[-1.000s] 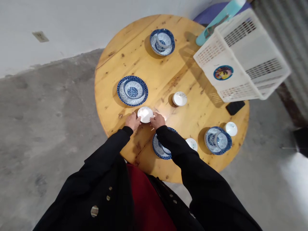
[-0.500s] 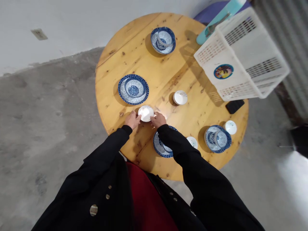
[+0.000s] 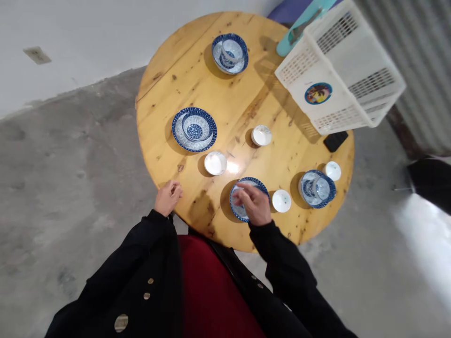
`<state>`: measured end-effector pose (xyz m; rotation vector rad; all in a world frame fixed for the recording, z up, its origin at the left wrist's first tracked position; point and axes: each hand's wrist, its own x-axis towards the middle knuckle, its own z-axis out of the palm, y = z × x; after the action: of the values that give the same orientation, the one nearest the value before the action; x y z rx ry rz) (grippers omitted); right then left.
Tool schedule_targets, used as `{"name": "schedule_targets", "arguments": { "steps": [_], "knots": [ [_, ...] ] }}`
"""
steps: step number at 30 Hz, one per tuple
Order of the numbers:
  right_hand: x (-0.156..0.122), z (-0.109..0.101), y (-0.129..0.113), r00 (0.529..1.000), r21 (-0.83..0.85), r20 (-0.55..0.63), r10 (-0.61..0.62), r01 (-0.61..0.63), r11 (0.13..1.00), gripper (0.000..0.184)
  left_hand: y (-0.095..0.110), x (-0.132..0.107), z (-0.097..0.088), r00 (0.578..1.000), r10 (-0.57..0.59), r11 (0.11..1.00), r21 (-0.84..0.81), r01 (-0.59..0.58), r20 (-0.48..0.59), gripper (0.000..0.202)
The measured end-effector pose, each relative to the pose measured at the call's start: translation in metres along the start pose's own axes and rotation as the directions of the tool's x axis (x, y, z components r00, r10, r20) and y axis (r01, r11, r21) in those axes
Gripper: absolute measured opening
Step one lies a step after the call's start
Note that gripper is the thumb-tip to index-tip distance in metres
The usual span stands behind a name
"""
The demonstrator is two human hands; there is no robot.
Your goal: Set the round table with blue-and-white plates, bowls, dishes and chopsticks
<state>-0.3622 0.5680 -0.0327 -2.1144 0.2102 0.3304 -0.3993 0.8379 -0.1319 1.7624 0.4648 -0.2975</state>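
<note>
My left hand [image 3: 168, 198] is at the table's near-left edge, its fingers curled in with nothing visible in them. My right hand [image 3: 254, 204] hovers over a blue-and-white plate [image 3: 235, 213] and hides much of it; its fingers are loosely apart and hold nothing. A small white bowl [image 3: 215, 163] stands alone on the table, beyond and between both hands. Just right of my right hand is another small white bowl [image 3: 281, 201]. Farther left lies a blue-rimmed plate [image 3: 178, 134] with a patterned bowl [image 3: 196, 127] in it.
The round wooden table [image 3: 162, 98] also bears a third white bowl [image 3: 261, 135], a far plate with a bowl [image 3: 232, 50], and a right-hand setting [image 3: 328, 190] beside a white cup [image 3: 332, 171]. A white plastic basket [image 3: 319, 80], a turquoise object [image 3: 292, 40] and a black phone-like object [image 3: 335, 141] stand right.
Both hands have let go of the small white bowl, which stays on the table. My left hand has drawn back toward the edge; my right has moved right over the near plate.
</note>
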Motion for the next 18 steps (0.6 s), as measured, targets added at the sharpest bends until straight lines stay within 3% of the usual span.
{"name": "schedule_targets", "arguments": {
  "steps": [4,8,11,18],
  "knots": [
    [-0.07,0.049,0.03,0.978,0.22,0.038,0.205,-0.209,0.953,0.044,-0.009,-0.015,-0.012,0.999,0.003,1.0,-0.006,-0.004,-0.037,0.021],
    [-0.107,0.085,0.049,0.938,0.325,0.154,0.312,-0.346,0.88,0.05,-0.015,-0.023,-0.019,0.999,-0.015,0.999,-0.037,0.013,-0.045,0.024],
    [-0.107,0.085,0.051,0.947,0.331,0.161,0.279,-0.318,0.888,0.051,-0.015,-0.029,-0.023,0.998,-0.015,0.997,-0.077,0.01,-0.059,0.025],
    [-0.088,0.055,0.052,0.98,0.395,0.059,0.191,-0.198,0.897,0.048,-0.005,-0.069,-0.03,0.988,0.001,0.994,-0.107,-0.018,-0.152,0.025]
  ]
}}
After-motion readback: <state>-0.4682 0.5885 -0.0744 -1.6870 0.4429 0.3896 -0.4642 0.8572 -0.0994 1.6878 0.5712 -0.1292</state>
